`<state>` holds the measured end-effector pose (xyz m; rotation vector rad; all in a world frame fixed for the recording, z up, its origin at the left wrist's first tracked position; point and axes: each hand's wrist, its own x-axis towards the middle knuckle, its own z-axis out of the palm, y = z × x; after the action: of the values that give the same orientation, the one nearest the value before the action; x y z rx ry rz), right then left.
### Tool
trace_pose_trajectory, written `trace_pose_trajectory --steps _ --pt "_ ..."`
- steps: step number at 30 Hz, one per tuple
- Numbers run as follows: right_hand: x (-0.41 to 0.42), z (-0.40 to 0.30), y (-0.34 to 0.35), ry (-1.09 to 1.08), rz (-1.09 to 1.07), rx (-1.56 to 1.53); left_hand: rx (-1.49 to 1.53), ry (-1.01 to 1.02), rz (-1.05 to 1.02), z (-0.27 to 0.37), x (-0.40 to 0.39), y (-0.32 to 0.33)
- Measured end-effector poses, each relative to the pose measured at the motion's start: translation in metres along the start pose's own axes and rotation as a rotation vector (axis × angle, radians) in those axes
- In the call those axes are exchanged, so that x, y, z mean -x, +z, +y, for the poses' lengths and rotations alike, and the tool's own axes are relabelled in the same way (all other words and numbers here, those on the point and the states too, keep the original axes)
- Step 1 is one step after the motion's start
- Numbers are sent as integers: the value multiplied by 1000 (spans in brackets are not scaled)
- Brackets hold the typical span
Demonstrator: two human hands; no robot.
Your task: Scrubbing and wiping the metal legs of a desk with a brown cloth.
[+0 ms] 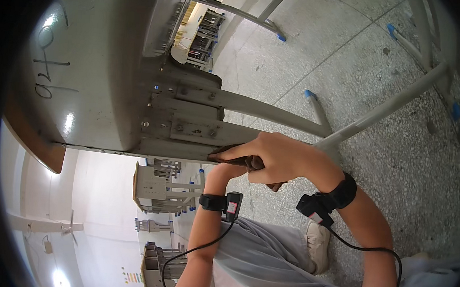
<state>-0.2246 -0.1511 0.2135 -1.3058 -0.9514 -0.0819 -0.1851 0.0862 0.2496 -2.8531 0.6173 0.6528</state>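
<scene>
A grey metal school desk (98,108) fills the upper left, tipped sideways in the view, with handwritten marks on its glossy panel. My right hand (284,156) grips a dark brown cloth (254,163), and its index finger presses part of the cloth against the lower edge of the desk's leg bracket (190,151). Behind it is my left hand (230,171), bent at the wrist by the same bracket; its fingers are hidden, so its hold cannot be told. Each wrist wears a black strap with a small cabled device.
Tubular metal legs (386,101) with blue foot caps cross the speckled floor (361,64) on the right. The desk's brown top (36,141) juts out at the left. More desks (152,186) stand farther off. My shoe (317,247) rests on the floor below.
</scene>
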Motion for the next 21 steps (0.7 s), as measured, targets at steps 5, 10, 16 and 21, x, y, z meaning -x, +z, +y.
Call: trace_pose_trajectory --steps 5,10,16,21 --pt "-20 -17 11 -56 160 216 -2 -27 17 -10 19 1" --pt "-20 -10 7 8 85 129 5 4 28 1 13 0" --pt "4 -16 4 69 91 111 8 25 37 1 -1 2" --pt "-33 -42 4 -49 149 324 17 27 42 -3 -6 5"
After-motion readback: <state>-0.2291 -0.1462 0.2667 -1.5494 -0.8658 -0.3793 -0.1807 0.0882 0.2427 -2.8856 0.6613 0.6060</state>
